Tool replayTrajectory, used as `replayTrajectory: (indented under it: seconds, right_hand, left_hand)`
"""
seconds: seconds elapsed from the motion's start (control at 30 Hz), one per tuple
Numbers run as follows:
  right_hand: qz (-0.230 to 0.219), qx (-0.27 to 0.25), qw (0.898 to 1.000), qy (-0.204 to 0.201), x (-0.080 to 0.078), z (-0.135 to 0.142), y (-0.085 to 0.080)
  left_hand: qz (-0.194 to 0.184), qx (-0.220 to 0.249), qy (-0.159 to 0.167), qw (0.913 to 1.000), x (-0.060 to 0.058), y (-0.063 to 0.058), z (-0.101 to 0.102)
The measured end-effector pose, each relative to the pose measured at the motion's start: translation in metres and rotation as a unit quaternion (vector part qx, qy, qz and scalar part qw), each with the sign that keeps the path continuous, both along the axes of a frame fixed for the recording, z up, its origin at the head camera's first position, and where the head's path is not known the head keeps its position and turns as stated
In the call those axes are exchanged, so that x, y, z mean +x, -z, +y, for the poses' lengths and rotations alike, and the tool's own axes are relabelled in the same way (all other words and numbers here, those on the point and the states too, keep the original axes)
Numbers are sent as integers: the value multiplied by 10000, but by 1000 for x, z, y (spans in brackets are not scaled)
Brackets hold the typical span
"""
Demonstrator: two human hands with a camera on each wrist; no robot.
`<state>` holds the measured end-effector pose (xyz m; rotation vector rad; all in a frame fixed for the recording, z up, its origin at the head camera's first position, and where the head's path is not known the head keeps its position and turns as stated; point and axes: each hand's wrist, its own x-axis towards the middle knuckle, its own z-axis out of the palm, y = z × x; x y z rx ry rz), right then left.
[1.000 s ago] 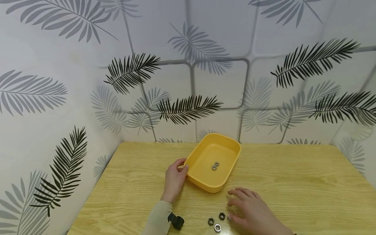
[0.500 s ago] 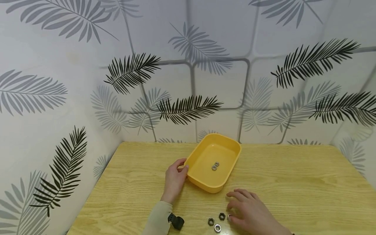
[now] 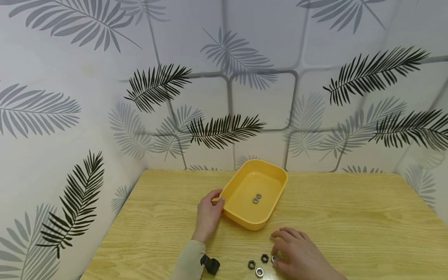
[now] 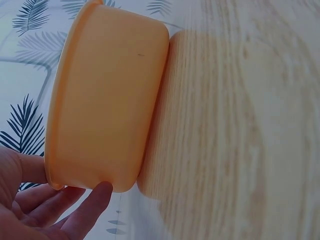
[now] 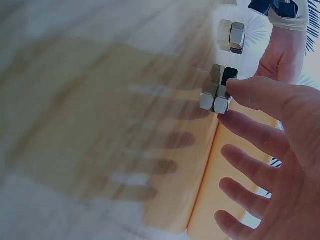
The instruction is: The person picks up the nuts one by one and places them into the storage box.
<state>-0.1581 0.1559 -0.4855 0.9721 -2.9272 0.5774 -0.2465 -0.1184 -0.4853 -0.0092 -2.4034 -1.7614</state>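
Compared with the head view of half a second ago, I register one small change: the ring of the silver nut shows more fully beside the thumb of the right hand. The left hand and the yellow tray have not moved. I judge that the handling of this nut is at the pick-up stage.

Grip status, right: thumb and index finger pinch the silver nut at table level; the other fingers are spread. I cannot tell how firm the pinch is. Grip status, left: thumb and fingers grasp the tray at its near left corner.

Nut positions: two nuts lie together on the tray floor. Two dark nuts and a second silver nut lie on the table, near the right hand.

Surface: the table has a pale yellow wood grain and reflects the tray. Room: its far edge meets a pale wall printed with black and grey fronds and rounded panel outlines.
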Motion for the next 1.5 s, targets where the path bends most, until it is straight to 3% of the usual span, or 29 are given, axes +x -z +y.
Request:
replayTrajectory:
  seconds: [0.17, 0.83, 1.5]
  right_hand:
    - [-185, 18, 9998, -11, -1, 1, 0]
    - [-95, 73, 9999, -66, 0, 5, -2]
    - [703, 237, 9972, 123, 8, 14, -17]
  left_hand:
    - [10, -21, -10, 10000, 0, 1, 0]
    - [6, -80, -27, 10000, -1, -1, 0]
    - [62, -15, 41, 10000, -2, 3, -1]
